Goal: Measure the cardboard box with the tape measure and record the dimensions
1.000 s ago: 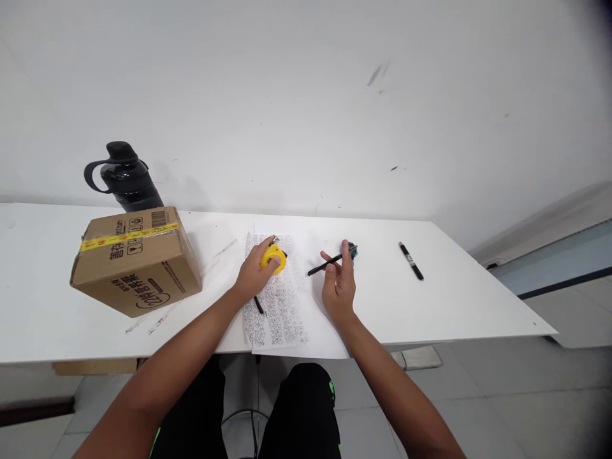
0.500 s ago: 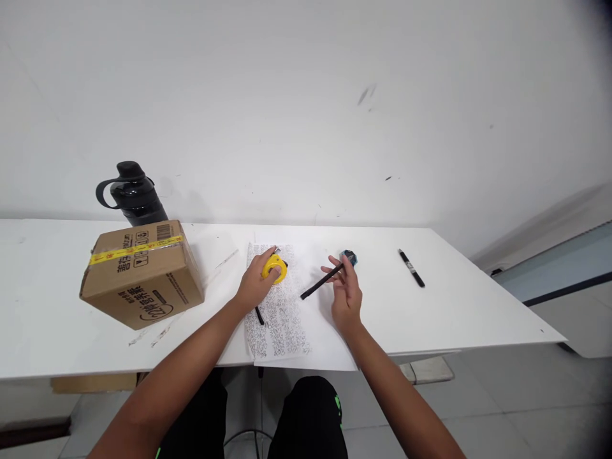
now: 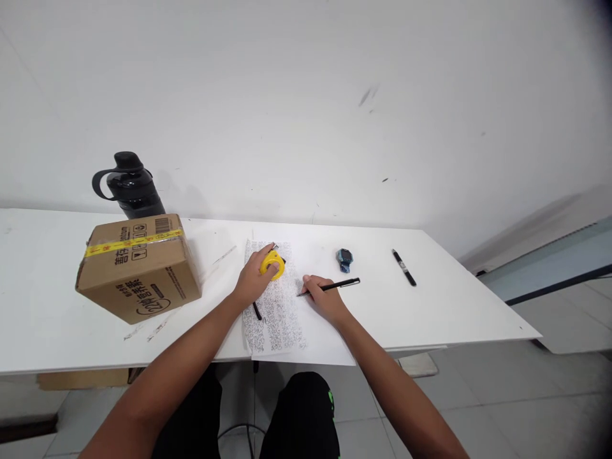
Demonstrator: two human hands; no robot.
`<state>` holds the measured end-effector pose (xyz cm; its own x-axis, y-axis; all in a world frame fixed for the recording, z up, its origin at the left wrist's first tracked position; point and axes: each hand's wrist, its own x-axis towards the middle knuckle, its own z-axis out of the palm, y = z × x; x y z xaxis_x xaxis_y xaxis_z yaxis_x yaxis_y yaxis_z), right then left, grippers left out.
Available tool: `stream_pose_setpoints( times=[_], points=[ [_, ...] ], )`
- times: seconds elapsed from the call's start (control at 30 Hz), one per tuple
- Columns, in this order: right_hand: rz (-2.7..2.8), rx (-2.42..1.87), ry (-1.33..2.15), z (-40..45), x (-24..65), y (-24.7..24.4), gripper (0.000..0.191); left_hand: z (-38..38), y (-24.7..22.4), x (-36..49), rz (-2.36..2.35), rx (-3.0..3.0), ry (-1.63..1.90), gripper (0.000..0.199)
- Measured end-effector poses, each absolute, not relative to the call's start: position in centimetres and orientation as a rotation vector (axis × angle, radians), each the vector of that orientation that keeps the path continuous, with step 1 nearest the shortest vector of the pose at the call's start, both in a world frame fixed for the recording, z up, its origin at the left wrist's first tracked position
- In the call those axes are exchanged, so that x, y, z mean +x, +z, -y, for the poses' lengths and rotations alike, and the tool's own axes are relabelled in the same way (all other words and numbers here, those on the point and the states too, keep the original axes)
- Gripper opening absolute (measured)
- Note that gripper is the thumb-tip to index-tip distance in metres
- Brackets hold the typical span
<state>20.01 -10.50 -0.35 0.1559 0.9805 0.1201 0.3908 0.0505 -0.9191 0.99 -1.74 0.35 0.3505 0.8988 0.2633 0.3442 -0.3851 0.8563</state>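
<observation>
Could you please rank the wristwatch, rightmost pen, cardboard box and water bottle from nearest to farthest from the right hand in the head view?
1. Wristwatch, just beyond the right hand
2. Rightmost pen, farther right
3. Cardboard box, on the left
4. Water bottle, behind the box

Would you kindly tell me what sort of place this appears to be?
Possibly an office or study area: a white table against a wall, paper partly covered with dense writing, and a pen in the right hand.
</observation>
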Motion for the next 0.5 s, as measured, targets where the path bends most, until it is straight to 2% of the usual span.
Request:
stream_pose_setpoints(
  times=[0.2, 0.5],
  points=[
    [1.431, -1.543, 0.792, 10.51, 19.77, -0.42, 0.038, 1.82, 0.45, 1.01, -1.083, 1.881, 0.981, 0.053],
    [1.474, -1.532, 0.809, 10.52, 19.78, -0.65, 0.038, 1.81, 0.33, 0.98, -1.077, 1.882, 0.985, 0.053]
  ],
)
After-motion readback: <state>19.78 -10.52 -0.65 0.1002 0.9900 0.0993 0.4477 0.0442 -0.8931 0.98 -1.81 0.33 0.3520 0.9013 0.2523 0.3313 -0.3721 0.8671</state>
